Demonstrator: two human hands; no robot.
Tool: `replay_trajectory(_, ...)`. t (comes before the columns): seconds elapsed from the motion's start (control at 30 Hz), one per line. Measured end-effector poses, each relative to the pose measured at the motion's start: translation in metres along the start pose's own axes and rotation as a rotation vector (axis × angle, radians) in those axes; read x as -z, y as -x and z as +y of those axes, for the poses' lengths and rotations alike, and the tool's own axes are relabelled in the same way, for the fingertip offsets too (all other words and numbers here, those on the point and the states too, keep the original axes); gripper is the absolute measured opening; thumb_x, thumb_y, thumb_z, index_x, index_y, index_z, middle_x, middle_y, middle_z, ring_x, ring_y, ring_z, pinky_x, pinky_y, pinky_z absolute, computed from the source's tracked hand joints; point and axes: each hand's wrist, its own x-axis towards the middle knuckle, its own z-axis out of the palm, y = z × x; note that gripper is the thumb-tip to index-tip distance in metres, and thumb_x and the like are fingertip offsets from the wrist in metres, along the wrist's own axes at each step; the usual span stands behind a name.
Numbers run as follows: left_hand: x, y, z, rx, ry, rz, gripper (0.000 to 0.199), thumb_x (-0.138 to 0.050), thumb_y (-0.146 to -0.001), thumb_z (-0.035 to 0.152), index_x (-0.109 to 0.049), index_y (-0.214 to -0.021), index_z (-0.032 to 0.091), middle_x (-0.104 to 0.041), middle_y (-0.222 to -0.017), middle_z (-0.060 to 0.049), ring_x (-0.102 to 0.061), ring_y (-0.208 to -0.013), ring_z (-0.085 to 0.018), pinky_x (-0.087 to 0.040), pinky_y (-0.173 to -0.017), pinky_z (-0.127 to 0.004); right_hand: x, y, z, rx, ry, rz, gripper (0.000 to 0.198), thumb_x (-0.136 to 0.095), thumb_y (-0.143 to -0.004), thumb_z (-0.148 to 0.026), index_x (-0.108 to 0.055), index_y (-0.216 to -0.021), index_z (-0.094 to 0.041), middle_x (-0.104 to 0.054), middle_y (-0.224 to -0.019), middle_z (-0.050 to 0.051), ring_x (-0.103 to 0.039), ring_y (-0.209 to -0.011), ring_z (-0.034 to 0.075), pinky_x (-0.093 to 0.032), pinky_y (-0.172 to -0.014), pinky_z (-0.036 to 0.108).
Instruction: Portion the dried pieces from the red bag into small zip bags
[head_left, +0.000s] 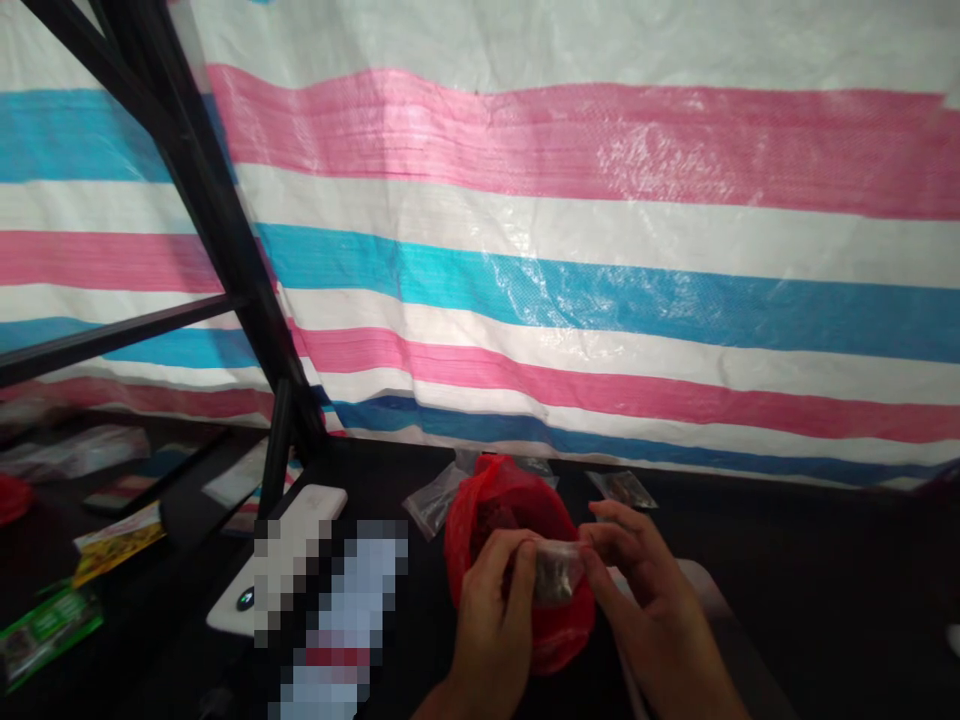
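A small clear plastic bag [559, 572] is stretched between my two hands, with a little dark matter low inside it. My left hand [496, 600] pinches its left edge, and my right hand [649, 585] pinches the right edge with thumb and forefinger. Both hands are over a red plastic bag [461, 530], which stands open on the black table. Dark reddish contents show inside its mouth, too dim to name. Behind the red bag lie a clear plastic bag [435, 500] and, to the right, another small clear bag [624, 490] with dark bits in it.
A white power bank-like device [322, 510] lies to the left, beside a pixelated pale object [352, 590]. Green [52, 630] and yellow [124, 540] snack-like packets lie farther left. A black metal frame [217, 230] rises there, before a striped plastic sheet [600, 230].
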Motion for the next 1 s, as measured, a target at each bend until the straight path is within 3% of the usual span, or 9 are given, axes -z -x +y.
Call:
replay_trajectory(0.17,0.001,0.003,-0.001,0.036,0.011,0.026,0.039,-0.048,-0.101,0.049,-0.072,-0.093,0.02,-0.075,-0.084,-0.005,-0.07,-0.075,-0.018,-0.055,-0.069,-0.026,-0.001,0.003,0.0,0.088,0.043,0.005,0.04,-0.069,-0.091,-0.039,-0.052,-0.126,-0.03,-0.071,-0.085,-0.002,-0.07,-0.078,0.016,-0.06,-0.08,0.029)
replay_trajectory(0.27,0.001,0.004,-0.003,0.015,-0.011,0.026,0.038,-0.047,-0.102,0.047,-0.072,-0.095,0.02,-0.075,-0.086,-0.005,-0.07,-0.077,-0.018,-0.056,-0.071,-0.027,0.0,0.002,0.001,0.082,0.04,-0.013,0.044,-0.068,-0.091,-0.037,-0.049,-0.131,-0.029,-0.07,-0.083,-0.002,-0.068,-0.075,0.015,-0.059,-0.076,0.028)
replay_trajectory(0.47,-0.001,0.005,-0.008,-0.043,-0.038,-0.006,0.033,-0.046,-0.103,0.041,-0.072,-0.097,0.022,-0.076,-0.093,-0.004,-0.071,-0.083,-0.017,-0.056,-0.077,-0.026,0.001,0.002,0.0,0.063,-0.02,-0.054,0.036,-0.066,-0.094,-0.035,-0.05,-0.126,-0.031,-0.068,-0.083,-0.003,-0.066,-0.074,0.014,-0.058,-0.075,0.026)
replay_trajectory(0.6,0.001,0.007,-0.009,-0.101,-0.063,-0.004,0.03,-0.045,-0.104,0.036,-0.072,-0.097,0.024,-0.075,-0.095,-0.003,-0.071,-0.086,-0.017,-0.056,-0.08,-0.026,0.001,0.001,-0.002,0.032,-0.018,-0.086,0.044,-0.07,-0.091,-0.037,-0.05,-0.13,-0.03,-0.069,-0.086,-0.002,-0.065,-0.074,0.015,-0.057,-0.074,0.027)
replay_trajectory(0.83,0.001,0.011,-0.011,-0.164,-0.15,-0.026,0.026,-0.046,-0.103,0.034,-0.07,-0.104,0.023,-0.074,-0.101,-0.007,-0.071,-0.095,-0.021,-0.057,-0.086,-0.033,0.002,0.003,-0.001,0.091,0.015,-0.058,0.028,-0.075,-0.086,-0.039,-0.062,-0.108,-0.029,-0.065,-0.08,-0.003,-0.062,-0.067,0.015,-0.057,-0.073,0.028)
replay_trajectory(1.0,0.002,0.011,-0.013,-0.221,-0.203,-0.047,0.025,-0.045,-0.104,0.03,-0.068,-0.098,0.023,-0.072,-0.096,-0.005,-0.069,-0.091,-0.019,-0.056,-0.083,-0.032,0.002,0.002,-0.001,0.17,0.065,-0.104,0.024,-0.068,-0.091,-0.029,-0.062,-0.114,-0.029,-0.067,-0.083,-0.002,-0.065,-0.073,0.015,-0.056,-0.074,0.027)
